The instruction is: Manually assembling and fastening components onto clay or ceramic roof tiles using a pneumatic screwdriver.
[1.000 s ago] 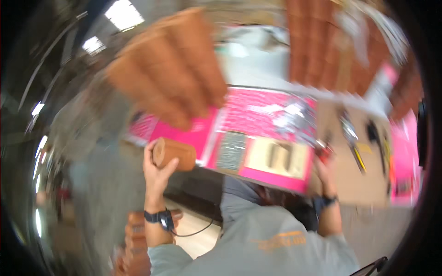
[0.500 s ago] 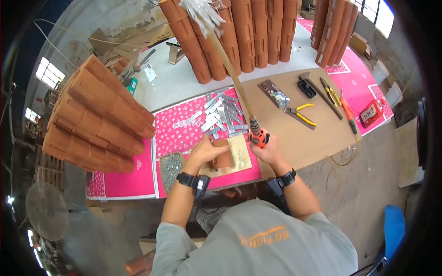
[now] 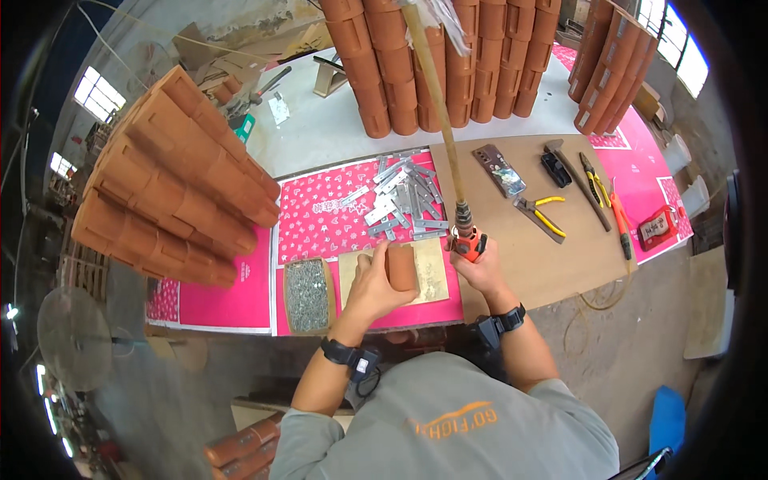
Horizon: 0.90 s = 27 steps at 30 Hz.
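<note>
My left hand (image 3: 373,286) is closed around a short orange-brown curved piece (image 3: 402,269), thumb and fingers on its left and near sides. This piece rests on or just over a pale wooden board (image 3: 433,282) at the table's front edge. My right hand (image 3: 481,270) grips a red and black power screwdriver (image 3: 467,245) to the right of the board. A long tan hose (image 3: 438,104) runs up from the tool. Its working tip is hidden. Beyond the board lies a loose pile of silver metal strips (image 3: 404,194), and left of it stands a tray of small screws (image 3: 309,298).
Tall stacks of orange-brown pieces stand on the left (image 3: 176,184) and at the back (image 3: 448,72). On brown cardboard (image 3: 512,264) to the right lie a phone (image 3: 499,170), yellow-handled pliers (image 3: 542,218), a hammer (image 3: 588,192) and a red packet (image 3: 658,228).
My left hand has shifted from over the curved piece to its left side, and the piece stands a little further right on the board. The view has also shifted.
</note>
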### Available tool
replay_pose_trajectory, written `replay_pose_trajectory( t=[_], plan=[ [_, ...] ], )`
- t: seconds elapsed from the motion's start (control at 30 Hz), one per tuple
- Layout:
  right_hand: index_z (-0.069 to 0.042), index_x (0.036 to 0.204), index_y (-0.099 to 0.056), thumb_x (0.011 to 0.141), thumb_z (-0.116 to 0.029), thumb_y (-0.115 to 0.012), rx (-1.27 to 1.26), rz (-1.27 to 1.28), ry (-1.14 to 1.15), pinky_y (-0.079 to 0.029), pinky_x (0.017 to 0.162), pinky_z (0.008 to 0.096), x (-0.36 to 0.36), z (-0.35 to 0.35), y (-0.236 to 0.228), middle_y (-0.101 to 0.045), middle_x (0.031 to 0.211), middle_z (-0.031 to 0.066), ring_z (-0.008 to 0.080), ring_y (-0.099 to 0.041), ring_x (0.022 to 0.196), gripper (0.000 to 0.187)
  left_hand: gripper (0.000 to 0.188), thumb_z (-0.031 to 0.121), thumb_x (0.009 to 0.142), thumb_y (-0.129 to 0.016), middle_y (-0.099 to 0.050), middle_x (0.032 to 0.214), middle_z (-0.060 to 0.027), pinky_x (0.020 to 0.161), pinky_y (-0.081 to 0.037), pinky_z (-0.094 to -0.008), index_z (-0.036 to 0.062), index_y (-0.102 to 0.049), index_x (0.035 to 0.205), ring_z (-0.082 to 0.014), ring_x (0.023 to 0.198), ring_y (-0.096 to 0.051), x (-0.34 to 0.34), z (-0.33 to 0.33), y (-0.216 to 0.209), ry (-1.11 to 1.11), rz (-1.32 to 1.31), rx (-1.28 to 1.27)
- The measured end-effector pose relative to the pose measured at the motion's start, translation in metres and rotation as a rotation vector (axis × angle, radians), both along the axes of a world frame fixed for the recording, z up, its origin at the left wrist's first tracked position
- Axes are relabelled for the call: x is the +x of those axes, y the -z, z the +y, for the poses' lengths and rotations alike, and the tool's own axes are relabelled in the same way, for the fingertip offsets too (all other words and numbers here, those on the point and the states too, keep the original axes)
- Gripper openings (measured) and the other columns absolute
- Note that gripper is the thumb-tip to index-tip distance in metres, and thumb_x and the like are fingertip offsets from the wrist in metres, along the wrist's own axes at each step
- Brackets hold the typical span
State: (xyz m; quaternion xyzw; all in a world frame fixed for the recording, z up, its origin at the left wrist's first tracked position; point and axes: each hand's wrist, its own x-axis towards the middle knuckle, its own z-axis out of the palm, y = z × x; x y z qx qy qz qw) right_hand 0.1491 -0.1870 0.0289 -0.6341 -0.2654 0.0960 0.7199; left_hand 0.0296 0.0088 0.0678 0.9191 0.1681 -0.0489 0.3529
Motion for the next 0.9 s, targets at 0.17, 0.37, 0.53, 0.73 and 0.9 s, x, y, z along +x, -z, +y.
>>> replay_pose_trajectory(
  t=[0.17,0.37,0.53,0.73,0.9],
  plan=[
    [0.000,0.103,-0.062,0.077,0.002,-0.061,0.031,0.034,0.018,-0.050,0.074,0.0264,0.002,-0.004,0.002,-0.064,0.089,0.0023,0.0092,-0.059,0.080,0.026,0.126,0.036,0.054,-0.091,-0.040,0.129,-0.0337,0.101,-0.044,-0.0493,0.0044,-0.017,0.151,-0.0491,0.121,-0.046,0.010,-0.004,-0.001,0.018,-0.019,0.125],
    [-0.001,0.099,-0.062,0.077,0.001,-0.060,-0.050,0.057,0.038,-0.049,0.075,0.0267,-0.004,-0.008,-0.007,-0.064,0.089,0.0017,0.0089,-0.057,0.082,0.022,0.125,0.030,0.051,-0.092,-0.032,0.146,-0.0288,0.112,-0.036,-0.0452,0.0032,-0.020,0.150,-0.0465,0.134,-0.038,-0.002,0.034,0.023,0.245,-0.285,0.119],
    [-0.001,0.103,-0.062,0.077,0.001,-0.061,-0.029,0.054,0.033,-0.048,0.075,0.0262,-0.004,-0.008,-0.008,-0.063,0.091,0.0005,0.0082,-0.056,0.082,0.026,0.107,0.022,0.055,-0.088,-0.045,0.131,-0.0248,0.106,-0.041,-0.0457,0.0030,-0.032,0.145,-0.0437,0.124,-0.046,0.002,0.023,-0.006,0.242,-0.153,0.104],
    [-0.001,0.104,-0.061,0.077,0.003,-0.062,-0.028,0.087,0.015,-0.049,0.075,0.0263,-0.007,-0.007,-0.013,-0.063,0.091,0.0005,0.0082,-0.056,0.083,0.027,0.104,0.019,0.052,-0.087,-0.046,0.125,-0.0230,0.100,-0.045,-0.0470,0.0075,-0.038,0.144,-0.0431,0.118,-0.049,0.004,0.016,-0.008,0.246,-0.094,0.238],
    [-0.001,0.103,-0.062,0.077,0.003,-0.063,-0.017,0.045,0.022,-0.049,0.076,0.0263,-0.005,-0.006,-0.006,-0.063,0.091,0.0007,0.0084,-0.057,0.083,0.026,0.105,0.021,0.054,-0.087,-0.045,0.125,-0.0233,0.098,-0.047,-0.0478,0.0094,-0.037,0.145,-0.0429,0.121,-0.048,0.003,0.022,-0.003,0.254,-0.113,0.187]
  ],
)
